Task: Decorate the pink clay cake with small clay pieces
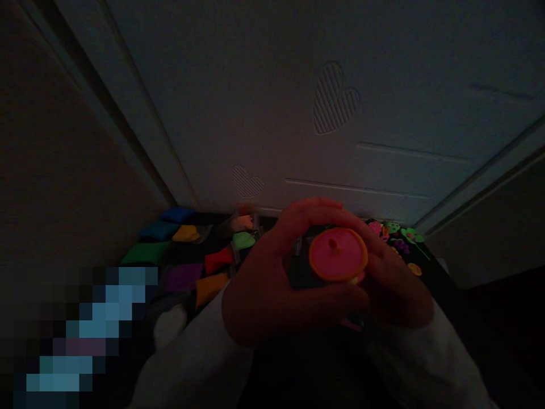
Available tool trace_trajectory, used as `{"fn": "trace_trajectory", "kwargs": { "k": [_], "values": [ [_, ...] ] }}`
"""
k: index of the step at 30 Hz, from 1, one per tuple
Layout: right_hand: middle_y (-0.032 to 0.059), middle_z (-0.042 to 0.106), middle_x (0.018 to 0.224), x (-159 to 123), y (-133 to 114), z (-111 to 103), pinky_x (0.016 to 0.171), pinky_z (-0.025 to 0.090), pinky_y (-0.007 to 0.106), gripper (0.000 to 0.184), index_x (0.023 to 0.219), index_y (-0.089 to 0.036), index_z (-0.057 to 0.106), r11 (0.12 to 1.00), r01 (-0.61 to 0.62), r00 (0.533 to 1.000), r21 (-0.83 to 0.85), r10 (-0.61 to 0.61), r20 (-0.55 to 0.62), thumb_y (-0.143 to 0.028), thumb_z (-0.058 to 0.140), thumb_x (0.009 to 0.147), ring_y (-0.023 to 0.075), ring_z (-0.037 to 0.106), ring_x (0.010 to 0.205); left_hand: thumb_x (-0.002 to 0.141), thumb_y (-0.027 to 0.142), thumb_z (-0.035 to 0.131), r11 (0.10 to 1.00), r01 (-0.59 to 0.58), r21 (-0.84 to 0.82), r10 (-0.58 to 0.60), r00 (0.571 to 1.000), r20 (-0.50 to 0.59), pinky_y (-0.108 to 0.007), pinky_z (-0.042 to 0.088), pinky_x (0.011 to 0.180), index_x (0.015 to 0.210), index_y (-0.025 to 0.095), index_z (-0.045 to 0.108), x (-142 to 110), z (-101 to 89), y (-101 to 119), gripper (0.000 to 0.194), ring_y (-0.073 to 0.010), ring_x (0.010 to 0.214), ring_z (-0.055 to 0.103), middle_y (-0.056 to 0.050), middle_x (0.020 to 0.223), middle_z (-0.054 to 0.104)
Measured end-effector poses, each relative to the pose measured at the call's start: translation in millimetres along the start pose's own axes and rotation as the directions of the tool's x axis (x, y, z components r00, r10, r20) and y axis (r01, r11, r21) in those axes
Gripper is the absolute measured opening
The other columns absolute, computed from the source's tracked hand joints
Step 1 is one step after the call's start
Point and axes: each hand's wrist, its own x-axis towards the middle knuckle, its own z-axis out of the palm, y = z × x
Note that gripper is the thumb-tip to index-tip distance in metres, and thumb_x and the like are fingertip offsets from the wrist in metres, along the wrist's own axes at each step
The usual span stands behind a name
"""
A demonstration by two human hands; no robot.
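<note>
A round pink clay piece (338, 258) with an orange rim and a small dark knob in its middle is held up between both hands. My left hand (264, 284) curls round it in a C shape, fingers over the far edge and thumb along the near edge, with a gap between palm and rim. From the right, my right hand (395, 284) grips its side; part of those fingers is hidden behind the piece and the left hand. Something pale shows just under the near rim, too dark to name.
Packets of coloured clay lie on the dark table at left, among them a purple packet (184, 277), an orange packet (212, 288) and a red packet (219, 259). Small clay flowers (411, 235) sit at back right. A pale panel with heart patterns (336, 99) stands behind.
</note>
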Motion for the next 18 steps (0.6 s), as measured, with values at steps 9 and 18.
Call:
{"fn": "trace_trajectory", "kwargs": {
  "k": [9,18],
  "values": [
    [-0.0048,0.069,0.091,1.1,1.8,1.8,0.078,0.051,0.02,0.036,0.11,-0.032,0.057,0.989,0.007,0.999,0.15,-0.013,0.04,-0.02,0.059,0.076,0.0093,0.065,0.086,0.061,0.023,0.073,0.998,-0.039,0.043,0.039,0.999,0.011,-0.039,0.028,0.105,0.103,0.026,0.054,0.3,-2.8,-3.4,0.046,-0.0236,0.111,0.048,-0.003,0.123,0.046],
    [-0.0052,0.069,0.096,0.3,5.7,-2.6,0.07,0.055,0.024,0.028,0.103,-0.034,0.062,0.99,-0.044,0.999,0.132,0.04,0.034,-0.028,0.058,0.076,0.0131,0.066,0.085,0.058,0.025,0.075,0.993,-0.068,0.101,0.062,0.996,0.059,-0.038,0.033,0.102,0.101,0.025,0.057,0.8,-6.5,-3.2,0.047,-0.0254,0.113,0.047,-0.004,0.124,0.045]
  ]
}}
